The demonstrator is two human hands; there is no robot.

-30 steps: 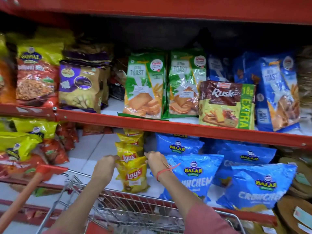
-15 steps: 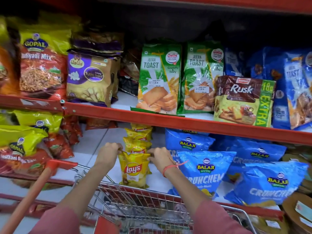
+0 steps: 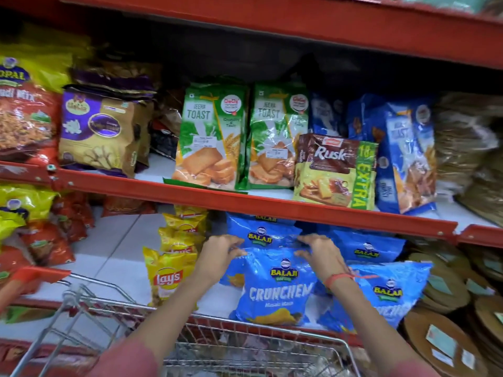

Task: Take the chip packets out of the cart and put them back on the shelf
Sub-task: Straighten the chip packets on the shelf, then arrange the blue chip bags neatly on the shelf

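Observation:
A blue Balaji Crunchem packet [image 3: 275, 289] stands upright at the front of the lower shelf [image 3: 122, 270]. My left hand [image 3: 217, 257] grips its top left corner and my right hand [image 3: 321, 254] grips its top right corner. To its left stands a row of yellow Lay's packets [image 3: 170, 276], one behind another, with no hand on them. More blue Balaji packets [image 3: 364, 246] sit behind and to the right. The wire cart [image 3: 245, 352] is just below my arms; what lies inside it is blurred.
The upper shelf holds green Jeera Toast packs [image 3: 212, 137], a Rusk pack [image 3: 334, 170] and blue toast packs [image 3: 405, 159]. Red and yellow snack bags [image 3: 35, 229] fill the left. Round brown stacks [image 3: 446, 336] sit at the right. The red cart handle [image 3: 35, 276] is at left.
Both hands left the front Lay's packet and moved right onto the top corners of the blue Crunchem packet. The camera view shifted right and closer.

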